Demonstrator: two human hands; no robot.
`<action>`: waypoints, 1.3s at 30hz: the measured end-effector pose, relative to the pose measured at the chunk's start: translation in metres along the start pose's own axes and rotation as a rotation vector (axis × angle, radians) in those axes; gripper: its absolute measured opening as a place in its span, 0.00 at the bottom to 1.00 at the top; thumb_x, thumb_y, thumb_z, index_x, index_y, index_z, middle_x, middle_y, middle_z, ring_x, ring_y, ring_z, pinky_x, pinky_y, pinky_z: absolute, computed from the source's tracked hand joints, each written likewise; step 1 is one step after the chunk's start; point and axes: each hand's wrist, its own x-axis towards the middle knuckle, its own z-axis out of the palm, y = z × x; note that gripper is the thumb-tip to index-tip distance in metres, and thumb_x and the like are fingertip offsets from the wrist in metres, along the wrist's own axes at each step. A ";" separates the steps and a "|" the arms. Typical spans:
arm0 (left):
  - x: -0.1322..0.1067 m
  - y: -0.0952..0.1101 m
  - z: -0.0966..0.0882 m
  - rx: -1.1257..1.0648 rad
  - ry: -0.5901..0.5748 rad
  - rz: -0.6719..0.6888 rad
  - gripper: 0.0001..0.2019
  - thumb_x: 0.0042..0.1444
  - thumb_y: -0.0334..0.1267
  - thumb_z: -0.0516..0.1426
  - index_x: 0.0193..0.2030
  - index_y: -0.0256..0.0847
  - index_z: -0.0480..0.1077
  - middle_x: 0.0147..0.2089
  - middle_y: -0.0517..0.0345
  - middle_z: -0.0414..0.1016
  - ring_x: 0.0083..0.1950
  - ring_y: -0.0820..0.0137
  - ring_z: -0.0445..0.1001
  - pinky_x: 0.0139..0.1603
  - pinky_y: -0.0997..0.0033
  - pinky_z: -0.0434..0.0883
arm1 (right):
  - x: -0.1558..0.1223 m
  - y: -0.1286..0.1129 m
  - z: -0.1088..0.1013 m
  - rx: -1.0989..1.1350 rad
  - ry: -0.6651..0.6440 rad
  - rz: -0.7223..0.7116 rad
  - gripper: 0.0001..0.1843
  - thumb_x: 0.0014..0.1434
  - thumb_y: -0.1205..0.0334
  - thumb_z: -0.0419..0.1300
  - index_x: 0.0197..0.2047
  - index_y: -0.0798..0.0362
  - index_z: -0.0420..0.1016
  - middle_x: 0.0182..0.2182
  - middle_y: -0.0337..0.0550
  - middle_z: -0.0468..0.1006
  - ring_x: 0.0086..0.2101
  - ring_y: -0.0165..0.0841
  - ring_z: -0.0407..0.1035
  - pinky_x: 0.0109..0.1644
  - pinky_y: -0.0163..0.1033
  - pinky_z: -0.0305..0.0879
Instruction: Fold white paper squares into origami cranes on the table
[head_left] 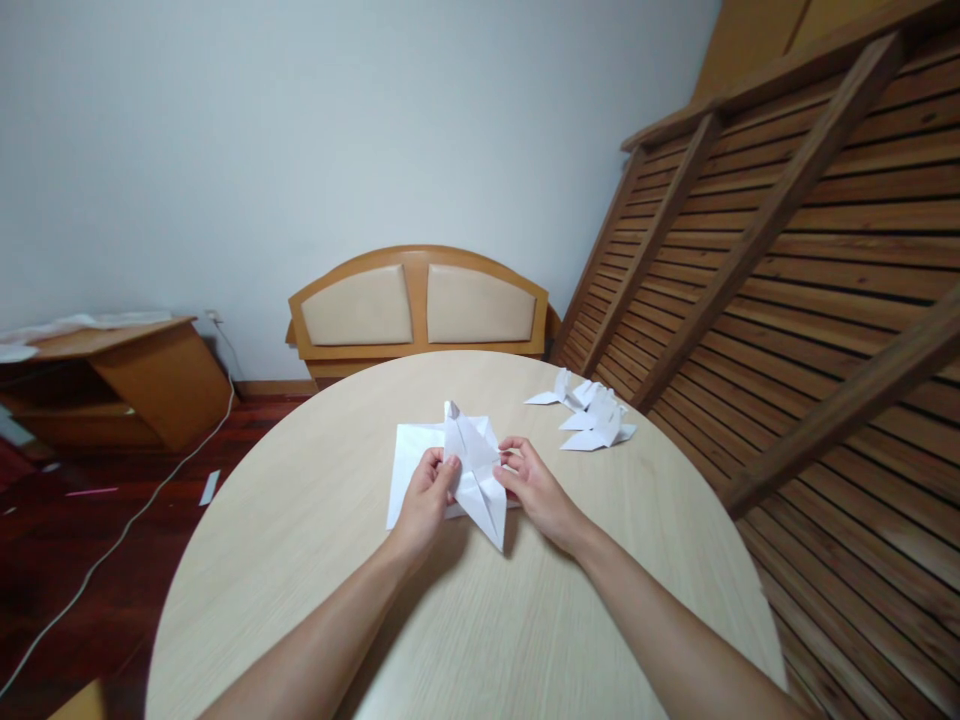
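From here I have the left hand (429, 492) pinching pointed, folded white paper (474, 465) over the middle of the pale, round table (300, 540); I can't tell whether the right hand (536, 490) grips its side; folded white paper shapes (596, 436) lie near the far-right edge.

"What was hidden?"
"The folded paper (474, 455) covered part of the flat white sheet (406, 462), and the left hand's (427, 492) fingers were partly out of sight behind it."
"And the white paper shapes (598, 422)?"
"Overlapped too much to count."
"What got cut off?"
"The forearms (322, 620) and counter (277, 560) at the bottom, the slatted panel (772, 230) at the right. The pink thing (92, 491) was too small to identify."
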 end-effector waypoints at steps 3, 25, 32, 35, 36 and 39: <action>0.000 -0.001 0.001 -0.016 0.053 0.025 0.28 0.44 0.62 0.66 0.38 0.41 0.65 0.30 0.65 0.67 0.28 0.74 0.64 0.27 0.76 0.65 | -0.002 0.002 0.001 -0.082 -0.044 -0.040 0.23 0.52 0.53 0.71 0.41 0.48 0.61 0.37 0.36 0.74 0.35 0.30 0.72 0.39 0.36 0.67; -0.006 0.002 0.007 0.087 -0.021 0.046 0.23 0.47 0.58 0.66 0.32 0.39 0.67 0.29 0.62 0.67 0.30 0.73 0.63 0.31 0.75 0.61 | 0.002 0.009 0.003 -0.139 0.114 -0.205 0.16 0.60 0.48 0.62 0.40 0.47 0.62 0.31 0.35 0.69 0.28 0.30 0.64 0.31 0.34 0.59; -0.007 0.006 0.007 0.081 -0.044 0.034 0.25 0.44 0.58 0.68 0.31 0.39 0.67 0.29 0.61 0.68 0.31 0.73 0.65 0.32 0.74 0.63 | -0.001 0.009 0.007 -0.146 0.030 -0.156 0.26 0.50 0.57 0.70 0.47 0.46 0.60 0.38 0.38 0.72 0.35 0.33 0.69 0.37 0.36 0.64; -0.008 0.006 0.006 0.060 -0.054 0.025 0.24 0.46 0.57 0.68 0.30 0.39 0.66 0.29 0.62 0.67 0.31 0.73 0.65 0.32 0.74 0.65 | 0.000 0.010 0.009 -0.202 0.085 -0.196 0.25 0.50 0.61 0.69 0.45 0.47 0.59 0.37 0.37 0.71 0.35 0.32 0.67 0.39 0.36 0.64; -0.008 0.006 0.006 0.060 -0.057 0.027 0.23 0.46 0.57 0.67 0.31 0.39 0.66 0.30 0.62 0.67 0.31 0.73 0.66 0.33 0.74 0.66 | 0.000 0.010 0.008 -0.219 0.111 -0.210 0.23 0.51 0.61 0.68 0.44 0.48 0.59 0.36 0.36 0.70 0.35 0.31 0.67 0.39 0.36 0.64; -0.009 0.007 0.006 0.064 -0.089 0.037 0.23 0.46 0.57 0.67 0.32 0.39 0.68 0.31 0.62 0.69 0.33 0.72 0.67 0.36 0.72 0.69 | 0.001 0.009 0.006 -0.231 0.154 -0.242 0.20 0.53 0.60 0.67 0.43 0.48 0.60 0.37 0.37 0.70 0.36 0.32 0.68 0.40 0.36 0.64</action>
